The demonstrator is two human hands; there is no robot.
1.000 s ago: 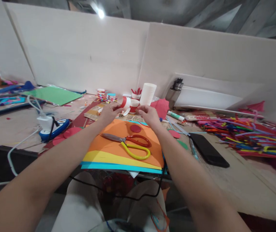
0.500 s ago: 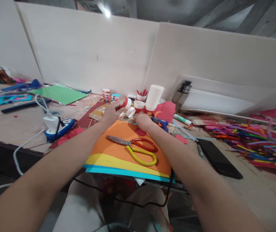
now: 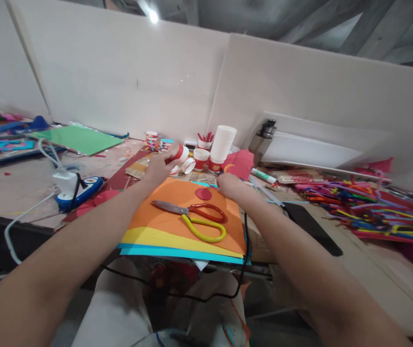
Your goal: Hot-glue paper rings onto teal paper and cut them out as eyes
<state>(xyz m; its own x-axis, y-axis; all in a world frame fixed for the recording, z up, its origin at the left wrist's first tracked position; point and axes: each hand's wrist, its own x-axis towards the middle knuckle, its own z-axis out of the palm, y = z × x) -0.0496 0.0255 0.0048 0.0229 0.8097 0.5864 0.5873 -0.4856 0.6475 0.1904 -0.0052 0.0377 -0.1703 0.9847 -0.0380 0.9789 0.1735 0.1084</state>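
Note:
My left hand (image 3: 158, 166) is closed on a red and white paper cup (image 3: 182, 153), held tilted above the far left part of the orange sheet (image 3: 163, 226). Beside it, another small cup (image 3: 188, 166) lies on its side. My right hand (image 3: 230, 187) is at the sheet's far right corner, fingers bent and mostly turned away; what it holds, if anything, is hidden. A red paper disc (image 3: 203, 193) lies on the sheet just left of it. Scissors (image 3: 186, 210) with one red and one yellow handle rest nearer to me, blades pointing left.
Behind the hands stand a tall stack of white cups (image 3: 224, 143) and a red cup (image 3: 201, 159). A black phone (image 3: 311, 226) and a pile of pipe cleaners (image 3: 365, 207) are on the right. At the left are a blue power strip (image 3: 79, 193) and green sheets (image 3: 79, 139).
My right hand has moved right, away from the cups, uncovering the red disc. My left hand still holds the cup. The whole view has shifted slightly.

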